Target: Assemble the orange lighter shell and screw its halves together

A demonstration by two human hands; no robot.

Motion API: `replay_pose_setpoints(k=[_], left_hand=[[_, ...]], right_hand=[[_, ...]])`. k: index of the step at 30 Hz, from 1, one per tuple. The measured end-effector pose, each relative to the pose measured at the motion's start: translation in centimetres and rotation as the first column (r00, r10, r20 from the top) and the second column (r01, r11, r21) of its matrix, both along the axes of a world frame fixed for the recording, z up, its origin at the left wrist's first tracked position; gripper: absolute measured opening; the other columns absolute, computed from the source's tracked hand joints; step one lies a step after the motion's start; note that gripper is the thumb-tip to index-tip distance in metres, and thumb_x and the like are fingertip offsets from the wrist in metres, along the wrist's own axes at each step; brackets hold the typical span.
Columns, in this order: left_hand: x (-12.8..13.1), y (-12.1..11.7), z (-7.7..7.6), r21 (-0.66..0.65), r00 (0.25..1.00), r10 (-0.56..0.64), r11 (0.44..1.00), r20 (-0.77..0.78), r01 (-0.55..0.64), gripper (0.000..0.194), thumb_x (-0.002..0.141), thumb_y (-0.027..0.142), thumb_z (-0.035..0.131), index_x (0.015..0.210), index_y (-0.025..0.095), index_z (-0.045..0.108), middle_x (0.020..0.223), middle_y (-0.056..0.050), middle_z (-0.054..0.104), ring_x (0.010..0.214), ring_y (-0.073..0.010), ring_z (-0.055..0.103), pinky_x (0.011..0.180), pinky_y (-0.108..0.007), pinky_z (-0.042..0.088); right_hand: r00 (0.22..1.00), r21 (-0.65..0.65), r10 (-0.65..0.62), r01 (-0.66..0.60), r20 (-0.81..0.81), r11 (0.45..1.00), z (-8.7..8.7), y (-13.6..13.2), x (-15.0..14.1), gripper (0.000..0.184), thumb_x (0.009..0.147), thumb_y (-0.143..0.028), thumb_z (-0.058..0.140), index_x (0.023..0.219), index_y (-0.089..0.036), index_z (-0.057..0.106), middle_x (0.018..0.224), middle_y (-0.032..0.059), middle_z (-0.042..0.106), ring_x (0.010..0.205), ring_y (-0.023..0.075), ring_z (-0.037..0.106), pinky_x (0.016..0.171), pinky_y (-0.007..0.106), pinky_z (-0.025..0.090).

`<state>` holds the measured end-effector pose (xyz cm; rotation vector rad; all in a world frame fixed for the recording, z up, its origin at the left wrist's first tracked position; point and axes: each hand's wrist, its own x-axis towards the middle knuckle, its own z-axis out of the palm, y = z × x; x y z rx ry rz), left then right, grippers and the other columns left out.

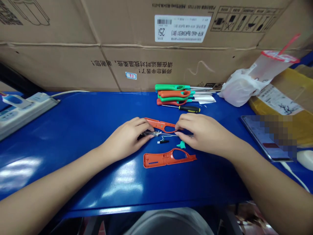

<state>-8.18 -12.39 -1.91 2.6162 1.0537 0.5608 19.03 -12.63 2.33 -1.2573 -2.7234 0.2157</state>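
My left hand (129,135) is closed on a clear lighter fuel tank (153,133), mostly hidden by the fingers. From it a thin tube (166,134) runs right to my right hand (202,132), whose thumb and forefinger pinch around it. Behind the fingertips lies an orange lighter shell half (157,124). Nearer me, the other orange shell half (156,159) rests with its inside facing up. Between them are a small black igniter (164,142) with white wire and a green trigger (181,145). My right palm hides part of the tube.
Several gas lighters (173,94) and a screwdriver (189,109) lie at the back, before a large cardboard box (137,29). A power strip (26,107) sits left. At right are a phone (264,140), a bagged cup (259,71) and a yellow-taped parcel (293,88).
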Motion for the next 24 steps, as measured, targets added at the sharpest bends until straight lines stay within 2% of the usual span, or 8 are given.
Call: replay_pose_setpoints(k=[5,9,12,14,20,22,24], left_hand=[[0.0,-0.5,0.5,0.021,0.993,0.012,1.0,0.119,-0.014,0.019,0.105,0.029,0.056,0.112,0.015,0.066,0.102,-0.007,0.068,0.095,-0.0184,0.064,0.084,-0.031,0.052],[0.2,-1.3,1.2,-0.01,0.986,-0.07,0.997,0.151,0.072,0.015,0.103,0.026,0.06,0.112,0.016,0.067,0.104,-0.005,0.07,0.097,-0.0166,0.066,0.087,-0.028,0.053],[0.3,-1.9,1.5,-0.072,0.984,-0.147,0.985,0.097,0.155,0.011,0.099,0.023,0.064,0.108,0.017,0.069,0.103,-0.004,0.073,0.096,-0.0169,0.068,0.088,-0.029,0.054],[0.4,-2.1,1.5,-0.106,0.986,-0.16,0.981,0.049,0.165,0.011,0.097,0.022,0.066,0.106,0.018,0.07,0.103,-0.004,0.073,0.095,-0.0177,0.069,0.087,-0.031,0.054],[0.2,-1.6,1.1,-0.139,0.999,-0.046,0.989,0.027,0.049,0.022,0.097,0.035,0.067,0.113,0.02,0.071,0.109,-0.005,0.073,0.103,-0.0225,0.068,0.088,-0.036,0.056],[0.1,-1.4,1.1,-0.15,0.999,-0.044,0.988,0.017,0.047,0.021,0.095,0.037,0.069,0.109,0.021,0.072,0.108,-0.005,0.073,0.103,-0.0227,0.068,0.089,-0.037,0.055],[0.1,-1.3,1.1,-0.169,0.998,-0.057,0.984,0.025,0.06,0.017,0.096,0.036,0.068,0.102,0.021,0.073,0.105,-0.005,0.072,0.101,-0.0214,0.067,0.088,-0.035,0.055]], right_hand=[[0.996,-0.023,-0.019,0.017,-0.086,1.0,-0.8,-0.1,-0.8,0.015,0.096,-0.018,0.055,0.095,-0.016,0.07,0.098,0.0065,0.069,0.093,0.0205,0.064,0.079,0.033,0.047],[0.984,-0.093,-0.075,0.061,-0.159,0.994,-1.4,-0.1,-0.9,0.015,0.095,-0.015,0.055,0.091,-0.017,0.069,0.098,0.0054,0.067,0.091,0.0188,0.063,0.079,0.032,0.047],[0.98,-0.132,-0.088,0.064,-0.179,0.989,-1.6,0.0,-0.9,0.016,0.098,-0.019,0.054,0.09,-0.018,0.068,0.099,0.0052,0.067,0.091,0.0181,0.063,0.079,0.031,0.046],[0.985,-0.145,-0.089,0.068,-0.146,0.987,-1.4,0.2,-0.9,0.016,0.098,-0.022,0.056,0.089,-0.018,0.069,0.097,0.005,0.067,0.089,0.0179,0.062,0.077,0.031,0.046],[1.0,-0.22,-0.019,0.019,0.0,0.975,0.2,0.7,1.7,0.018,0.097,-0.026,0.052,0.097,-0.02,0.069,0.102,0.0067,0.068,0.089,0.0202,0.062,0.079,0.034,0.047],[0.999,-0.263,-0.013,0.022,0.036,0.965,0.5,1.0,3.1,0.017,0.092,-0.027,0.058,0.104,-0.022,0.069,0.107,0.0074,0.068,0.093,0.0222,0.063,0.081,0.035,0.048],[0.996,-0.307,0.007,0.021,0.092,0.951,0.5,1.2,4.0,0.014,0.09,-0.026,0.059,0.1,-0.022,0.068,0.107,0.0075,0.068,0.095,0.0234,0.063,0.081,0.035,0.048]])
